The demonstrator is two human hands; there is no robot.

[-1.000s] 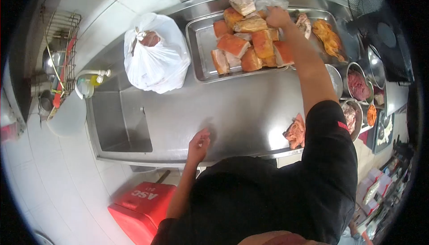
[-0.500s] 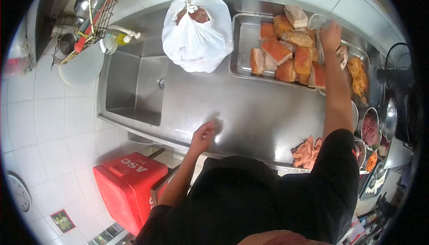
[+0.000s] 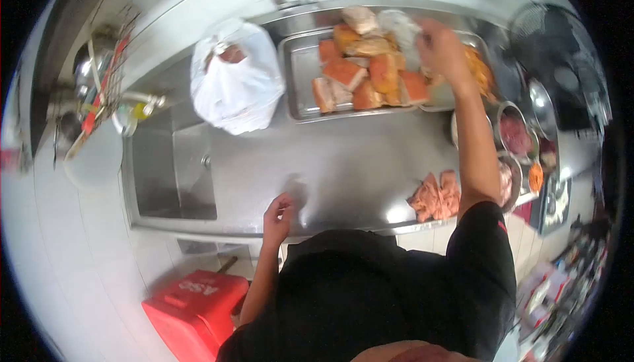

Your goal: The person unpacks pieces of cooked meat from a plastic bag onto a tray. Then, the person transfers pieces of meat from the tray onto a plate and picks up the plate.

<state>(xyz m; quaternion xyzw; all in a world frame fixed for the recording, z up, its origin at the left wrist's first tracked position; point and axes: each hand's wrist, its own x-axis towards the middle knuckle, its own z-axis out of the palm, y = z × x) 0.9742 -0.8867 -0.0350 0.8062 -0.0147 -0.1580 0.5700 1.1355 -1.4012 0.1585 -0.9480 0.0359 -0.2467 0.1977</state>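
Note:
My right hand (image 3: 444, 48) is blurred over the right part of the metal tray (image 3: 295, 98). Its bent fingers are closed at the edge of a crumpled clear plastic bag (image 3: 398, 26). Chunks of orange-skinned meat (image 3: 345, 72) are piled in the tray, left of and below that bag. Near the counter's front edge, my left hand (image 3: 277, 217) hovers with loosely curled fingers, a gap between thumb and fingers, and nothing in it. Pinkish-brown meat pieces (image 3: 434, 197) lie at the front right of the counter (image 3: 343, 157), below my right forearm.
A tied white bag (image 3: 238, 91) stands left of the tray, beside the sink (image 3: 175, 177). Bowls of meat (image 3: 515, 132) and a black fan (image 3: 561, 65) are at the right. A wire rack (image 3: 109, 74) hangs at the left; a red box (image 3: 195, 302) stands below the counter.
My right hand has moved rightward relative to the piled meat, and the clear bag looks more spread out. My left hand stays near the front edge. The camera view has shifted.

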